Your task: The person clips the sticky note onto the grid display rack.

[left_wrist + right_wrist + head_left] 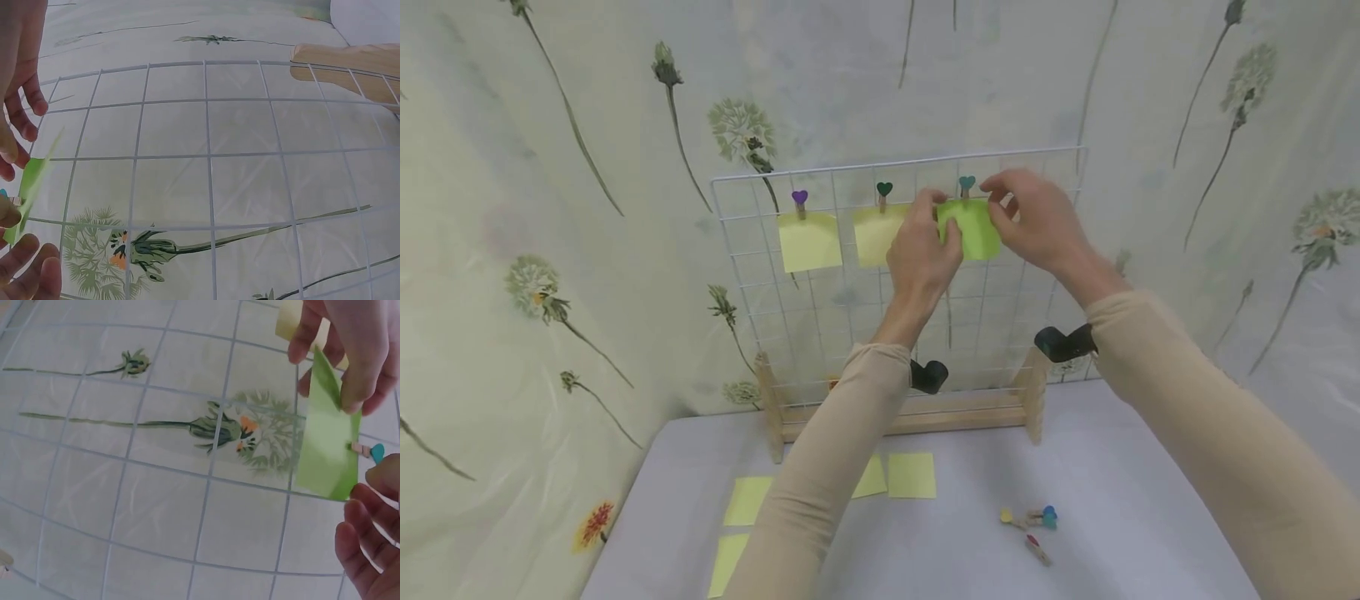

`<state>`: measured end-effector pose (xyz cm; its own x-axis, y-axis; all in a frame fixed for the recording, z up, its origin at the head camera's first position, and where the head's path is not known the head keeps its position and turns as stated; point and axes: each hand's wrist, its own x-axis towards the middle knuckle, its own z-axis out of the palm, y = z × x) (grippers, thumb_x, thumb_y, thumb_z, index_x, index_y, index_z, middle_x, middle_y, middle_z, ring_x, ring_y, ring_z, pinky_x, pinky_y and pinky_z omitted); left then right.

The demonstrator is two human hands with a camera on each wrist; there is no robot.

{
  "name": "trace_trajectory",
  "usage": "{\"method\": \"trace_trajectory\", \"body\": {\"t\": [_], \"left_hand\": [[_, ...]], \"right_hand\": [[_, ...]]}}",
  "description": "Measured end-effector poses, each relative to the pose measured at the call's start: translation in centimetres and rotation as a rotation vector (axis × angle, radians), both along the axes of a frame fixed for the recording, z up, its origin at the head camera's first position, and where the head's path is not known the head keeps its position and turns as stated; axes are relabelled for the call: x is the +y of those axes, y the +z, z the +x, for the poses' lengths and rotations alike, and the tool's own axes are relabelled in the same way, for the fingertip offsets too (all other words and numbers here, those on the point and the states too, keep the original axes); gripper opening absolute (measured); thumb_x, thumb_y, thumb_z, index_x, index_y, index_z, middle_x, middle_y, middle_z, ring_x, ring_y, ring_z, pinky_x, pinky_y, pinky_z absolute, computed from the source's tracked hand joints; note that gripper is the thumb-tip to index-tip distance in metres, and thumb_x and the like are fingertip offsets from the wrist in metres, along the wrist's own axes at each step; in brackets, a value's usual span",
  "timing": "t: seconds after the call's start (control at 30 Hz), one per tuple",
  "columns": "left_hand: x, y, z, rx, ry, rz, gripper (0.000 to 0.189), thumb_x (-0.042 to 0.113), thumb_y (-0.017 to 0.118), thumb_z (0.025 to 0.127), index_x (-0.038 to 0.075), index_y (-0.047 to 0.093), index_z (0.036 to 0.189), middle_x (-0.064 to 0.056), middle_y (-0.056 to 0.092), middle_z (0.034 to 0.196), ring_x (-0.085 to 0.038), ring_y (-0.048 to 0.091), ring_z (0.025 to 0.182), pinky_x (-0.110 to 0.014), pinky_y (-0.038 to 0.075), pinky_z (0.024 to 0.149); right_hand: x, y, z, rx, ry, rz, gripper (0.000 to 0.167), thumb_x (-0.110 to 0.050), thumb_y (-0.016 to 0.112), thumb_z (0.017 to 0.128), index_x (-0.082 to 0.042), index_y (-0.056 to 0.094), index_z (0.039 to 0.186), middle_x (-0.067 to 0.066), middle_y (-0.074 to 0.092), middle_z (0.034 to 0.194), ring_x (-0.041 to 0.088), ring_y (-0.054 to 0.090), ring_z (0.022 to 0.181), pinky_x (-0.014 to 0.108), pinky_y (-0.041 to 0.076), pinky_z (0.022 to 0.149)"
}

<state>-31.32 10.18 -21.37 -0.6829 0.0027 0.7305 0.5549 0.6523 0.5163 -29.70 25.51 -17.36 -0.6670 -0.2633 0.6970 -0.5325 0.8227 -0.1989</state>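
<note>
A bright green sticky note (972, 233) hangs on a white wire grid (820, 317), held by a small clothespin with a teal heart (967, 182). My left hand (925, 242) is at the note's left edge, its thumb touching the paper and the other fingers apart from it. Near the top right corner, my right hand (1037, 217) has its fingers loosely bent beside the note and the clothespin. In the right wrist view the green note (328, 450) bends outward from the wires. Two pale yellow notes hang to the left, under purple-heart (800, 198) and dark-green-heart (884, 190) clothespins.
Wooden feet (1033, 392) hold the grid upright on a white table (955, 542). Several yellow sticky notes (912, 476) lie at the front left and middle. Several loose heart clothespins (1036, 548) lie at the right. A flower-patterned sheet (587, 317) hangs behind.
</note>
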Motion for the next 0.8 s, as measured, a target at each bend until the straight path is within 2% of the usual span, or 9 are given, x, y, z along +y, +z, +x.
{"method": "trace_trajectory", "body": {"t": [0.2,0.57,0.8], "left_hand": [[-0.3,-0.5,0.2,0.005,-0.029,0.0,0.037,0.019,0.054,0.091,0.016,0.049,0.128,-0.001,0.065,0.103,-0.01,0.058,0.067,-0.019,0.04,0.047],[-1.1,-2.0,0.6,0.085,-0.076,0.024,0.048,0.014,0.055,0.089,0.014,0.041,0.135,-0.002,0.065,0.103,-0.013,0.066,0.079,-0.017,0.038,0.043],[-1.2,-3.0,0.7,0.137,-0.051,0.028,0.047,0.015,0.055,0.089,0.015,0.039,0.133,-0.001,0.067,0.096,-0.013,0.066,0.083,-0.018,0.04,0.045]], "right_hand": [[0.9,-1.2,0.2,-0.014,0.001,-0.008,0.024,-0.007,0.05,0.092,0.003,0.059,0.112,0.019,0.063,0.104,0.03,0.059,0.083,0.041,0.05,0.073],[1.9,-3.4,0.7,-0.072,-0.018,-0.03,0.02,-0.009,0.051,0.093,0.0,0.063,0.105,0.016,0.068,0.099,0.027,0.061,0.08,0.038,0.048,0.069],[2.5,-4.6,0.9,-0.124,-0.034,-0.019,0.021,-0.014,0.05,0.094,-0.003,0.064,0.105,0.014,0.069,0.099,0.026,0.061,0.082,0.039,0.048,0.069]]}}
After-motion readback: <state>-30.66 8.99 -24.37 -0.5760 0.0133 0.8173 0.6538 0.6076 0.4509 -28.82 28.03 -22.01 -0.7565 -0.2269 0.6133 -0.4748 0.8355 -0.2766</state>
